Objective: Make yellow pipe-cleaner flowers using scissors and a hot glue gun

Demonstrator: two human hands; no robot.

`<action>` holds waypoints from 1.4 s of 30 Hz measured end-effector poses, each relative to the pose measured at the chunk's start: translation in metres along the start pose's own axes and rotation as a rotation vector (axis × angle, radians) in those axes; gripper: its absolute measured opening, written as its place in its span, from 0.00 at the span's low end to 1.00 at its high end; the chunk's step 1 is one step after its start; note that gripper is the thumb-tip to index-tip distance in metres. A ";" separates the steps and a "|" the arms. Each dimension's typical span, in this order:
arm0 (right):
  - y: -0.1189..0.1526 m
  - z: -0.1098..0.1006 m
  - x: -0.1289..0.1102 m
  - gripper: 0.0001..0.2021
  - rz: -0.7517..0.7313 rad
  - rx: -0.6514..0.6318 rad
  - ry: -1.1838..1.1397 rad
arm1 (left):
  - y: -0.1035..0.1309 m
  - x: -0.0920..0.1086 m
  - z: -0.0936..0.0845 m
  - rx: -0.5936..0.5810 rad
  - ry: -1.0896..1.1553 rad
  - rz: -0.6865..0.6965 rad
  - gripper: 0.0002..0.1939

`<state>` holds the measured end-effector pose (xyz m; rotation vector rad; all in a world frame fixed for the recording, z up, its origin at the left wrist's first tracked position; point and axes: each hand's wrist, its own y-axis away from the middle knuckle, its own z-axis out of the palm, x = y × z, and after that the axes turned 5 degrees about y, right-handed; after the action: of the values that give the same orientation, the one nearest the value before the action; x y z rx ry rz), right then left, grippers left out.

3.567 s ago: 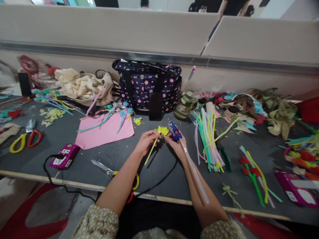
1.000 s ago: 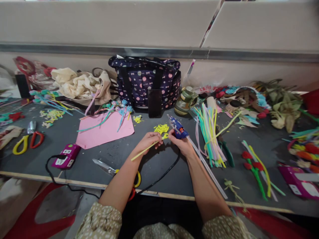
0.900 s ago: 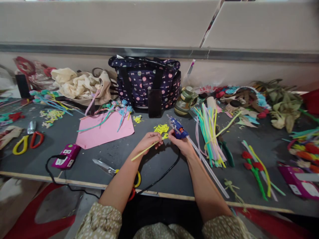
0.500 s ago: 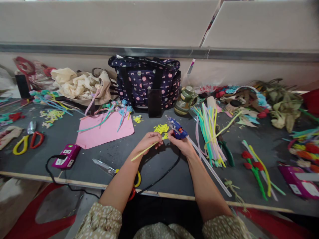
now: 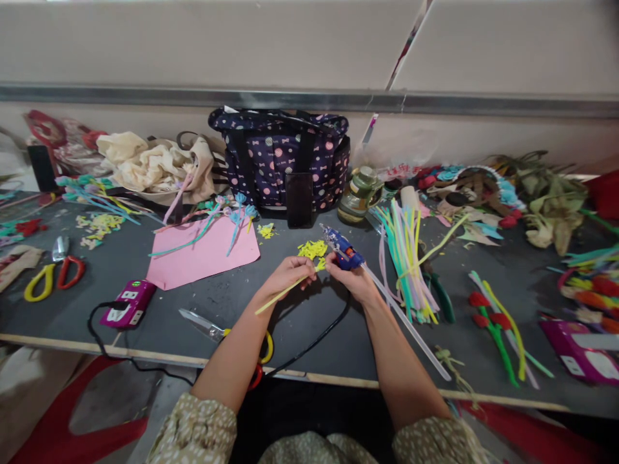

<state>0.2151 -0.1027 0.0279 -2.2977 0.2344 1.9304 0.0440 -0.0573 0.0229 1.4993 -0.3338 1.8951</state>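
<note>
Pinched in my left hand (image 5: 293, 274) is a yellow pipe cleaner (image 5: 278, 298), its long end slanting back over my wrist and small yellow bits at its other end. My right hand (image 5: 352, 276) is wrapped round a blue glue gun (image 5: 344, 250), with a long clear glue stick (image 5: 409, 325) sticking out of its back. The gun's nozzle points away from me, to the upper left. Just beyond my fingertips lies a heap of small yellow pieces (image 5: 313, 249). Scissors (image 5: 207, 327) lie partly under my left forearm.
A patterned bag (image 5: 285, 151) stands at the back, a phone (image 5: 299, 200) leaning on it. Pink paper (image 5: 207, 258) and a purple power strip (image 5: 129, 303) lie left. To the right are a jar (image 5: 358, 196), bundled pipe cleaners (image 5: 406, 258) and red-and-green pieces (image 5: 496, 328).
Almost nothing differs. Both hands stay in place with the pipe cleaner and the glue gun; the view shifts very slightly.
</note>
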 end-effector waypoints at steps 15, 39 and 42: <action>0.005 -0.003 0.002 0.15 -0.014 0.062 -0.121 | 0.000 0.000 0.000 0.002 0.031 0.001 0.08; 0.012 0.009 0.009 0.19 -0.011 -0.108 -0.203 | -0.006 -0.001 -0.010 0.267 0.458 0.136 0.15; 0.015 0.010 0.010 0.23 -0.010 -0.158 -0.161 | -0.007 -0.002 -0.011 0.295 0.485 0.163 0.15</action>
<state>0.2040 -0.1152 0.0160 -2.2127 0.0553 2.1877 0.0407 -0.0463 0.0159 1.1565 0.0529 2.4433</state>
